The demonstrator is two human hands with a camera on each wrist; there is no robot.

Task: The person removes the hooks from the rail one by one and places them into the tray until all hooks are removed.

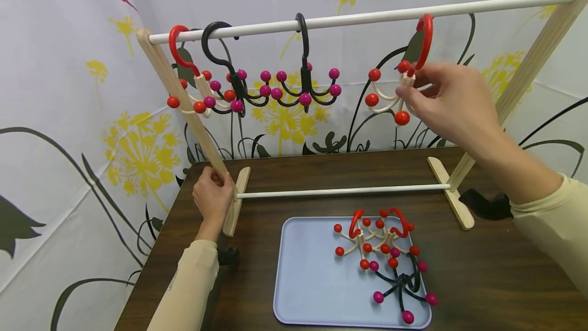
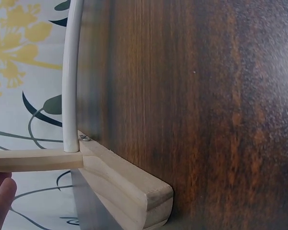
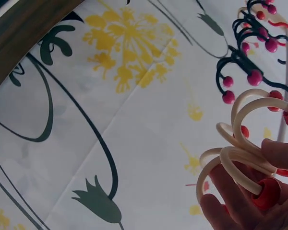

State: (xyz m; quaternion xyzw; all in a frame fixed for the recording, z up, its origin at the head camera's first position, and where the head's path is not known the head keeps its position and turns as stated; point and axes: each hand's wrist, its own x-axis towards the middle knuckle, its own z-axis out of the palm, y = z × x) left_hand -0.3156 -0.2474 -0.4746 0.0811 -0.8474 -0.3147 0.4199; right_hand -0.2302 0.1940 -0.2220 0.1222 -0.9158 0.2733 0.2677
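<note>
My right hand (image 1: 452,99) pinches the cream stem of a multi-arm hanger (image 1: 427,40) with a red hook and red ball tips. Its hook overlaps the white top rod (image 1: 363,17) in the head view. Close up in the right wrist view, curved cream arms (image 3: 240,117) spread around my fingers. Low on the rack's left side, my left hand (image 1: 213,196) grips the wooden post (image 1: 202,132); only some fingertips (image 2: 2,203) show in the left wrist view. Farther left along the rod hang a red-hooked hanger (image 1: 176,45) and two black hangers (image 1: 305,73) with magenta balls.
A light blue tray (image 1: 317,280) lies in front of the rack, holding two red-hooked hangers (image 1: 360,242) and a black one (image 1: 401,282) at its right side. The rack's wooden feet (image 1: 450,193) stand on the dark table (image 1: 248,280). Behind hangs a floral curtain (image 1: 69,25).
</note>
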